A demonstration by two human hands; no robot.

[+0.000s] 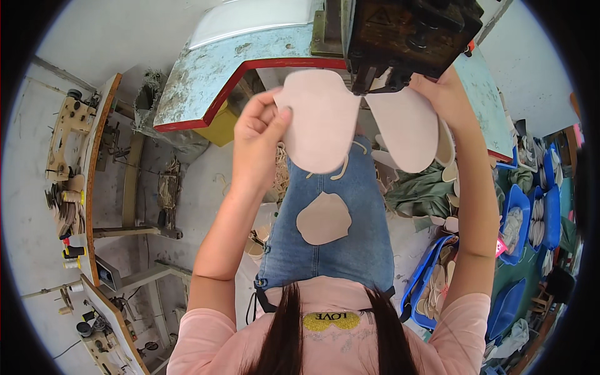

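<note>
Nearest, low centre of frame: your jeans (369, 250), a loose pale piece (324, 219) with an uneven outline lying flat on the lap. Above that, upper centre: two rounded panels, same pale pink-beige, the left panel (319, 122) and the right panel (406, 134), spread apart at their lower ends and close together near the machine head (409, 37); can't tell if they're joined there. Your hands: left hand (257, 134) pinched on the left panel's outer edge, thumb on the near face, fingers curled at the rim; right hand (447, 97) at the right panel's upper right, fingers bent, tips partly hidden by the machine head, so can't tell how tightly it's closed. Handling, by look: light, thin, fairly stiff but bendable, matte so probably not slippery, could crease if squeezed. Best hold: outer edges, thumb on your side, fingers behind, clear of the machine head's lower end. Past the hands, across the top: worn light blue surface (219, 87), red edge. Around and below: green cloth (419, 190) right of your legs, blue bins (515, 219) far right, sewing machine (65, 144) upper left
</note>
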